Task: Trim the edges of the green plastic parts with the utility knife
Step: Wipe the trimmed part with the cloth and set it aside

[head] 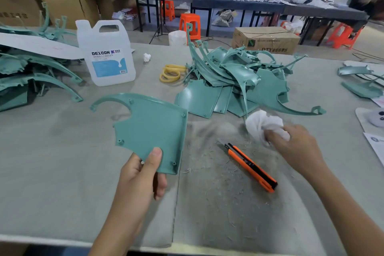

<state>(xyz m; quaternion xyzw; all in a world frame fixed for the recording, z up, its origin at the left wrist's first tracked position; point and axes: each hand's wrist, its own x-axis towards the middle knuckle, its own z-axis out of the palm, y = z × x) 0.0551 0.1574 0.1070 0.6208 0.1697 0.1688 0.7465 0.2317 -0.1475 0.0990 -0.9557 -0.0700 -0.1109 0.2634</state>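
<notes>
Left hand (143, 174) pinches the flat teal-green plastic panel with a curved horn (149, 129) at its near corner, thumb on top and fingers underneath. The panel is held just above the grey felt-covered table (62, 172), its screw-boss side facing up. Its long axis runs from the gripped corner at 5 o'clock out to 10 o'clock, and the horn tip points toward 9. Right hand (295, 147) is well apart from the left, at 3 o'clock of the panel, with its fingers closed round a crumpled white cloth (264, 124). The orange-and-black snap-blade utility knife (251, 167) lies flat on the table between the hands, with neither hand on it. Its blade is out, the tip points to about 10 o'clock and the butt to 4. Fine pale shavings (218, 172) are scattered around it. A heap of matching green parts (239, 81) sits at 1 o'clock and a second heap (31, 77) at 10. A translucent white plastic jug with a blue label (106, 54) is at 11, with yellow rubber bands (171, 72) just right of it.
</notes>
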